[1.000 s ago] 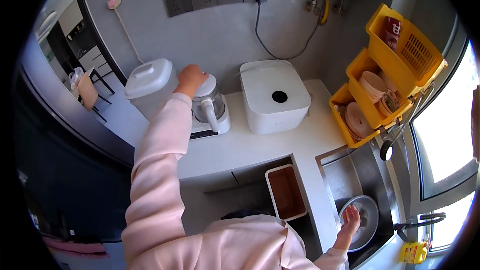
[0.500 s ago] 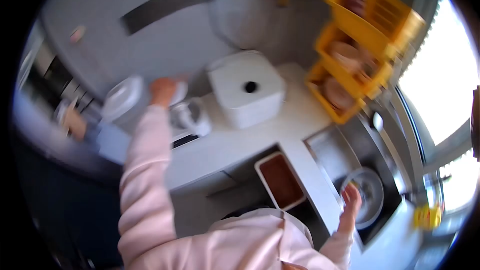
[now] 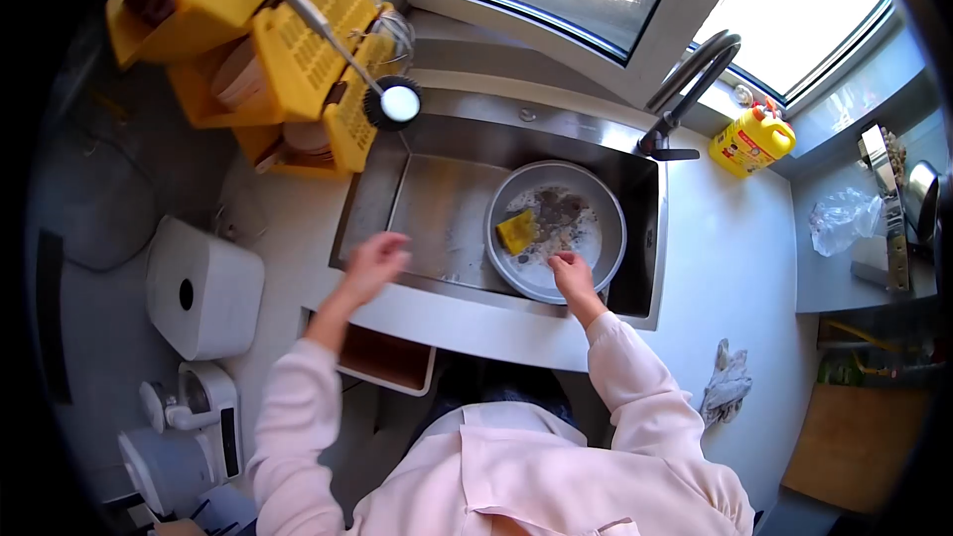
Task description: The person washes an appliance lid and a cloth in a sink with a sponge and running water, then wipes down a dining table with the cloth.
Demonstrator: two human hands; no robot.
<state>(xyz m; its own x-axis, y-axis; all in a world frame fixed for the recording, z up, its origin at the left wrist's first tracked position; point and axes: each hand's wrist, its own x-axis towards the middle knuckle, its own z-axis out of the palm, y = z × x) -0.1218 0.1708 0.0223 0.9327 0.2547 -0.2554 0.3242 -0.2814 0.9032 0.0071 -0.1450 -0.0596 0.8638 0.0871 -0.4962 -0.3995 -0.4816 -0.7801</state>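
A round grey pan [image 3: 613, 213] sits in the metal sink [image 3: 437, 263], with suds and dark residue in it. The yellow sponge [image 3: 517, 231] lies inside the pan on its left. My right hand [image 3: 576, 281] is over the pan's front rim, its fingers pressed together; anything between them is too hidden to name. Slightly blurred, my left hand [image 3: 375, 266] hovers by the sink's front left edge, fingers loosely apart and holding nothing.
Yellow stacked baskets [image 3: 342, 134] with bowls stand at the back left. A faucet [image 3: 675, 119] and yellow bottle [image 3: 751, 142] are behind the sink. A crumpled cloth [image 3: 728, 384] lies right; a white lidded box [image 3: 223, 298] and glass kettle [image 3: 196, 392] are left.
The view has swung right toward the sink. My left hand has let go of the kettle lid and come to the sink's edge. My right hand is now more closed, over the pan's front rim.
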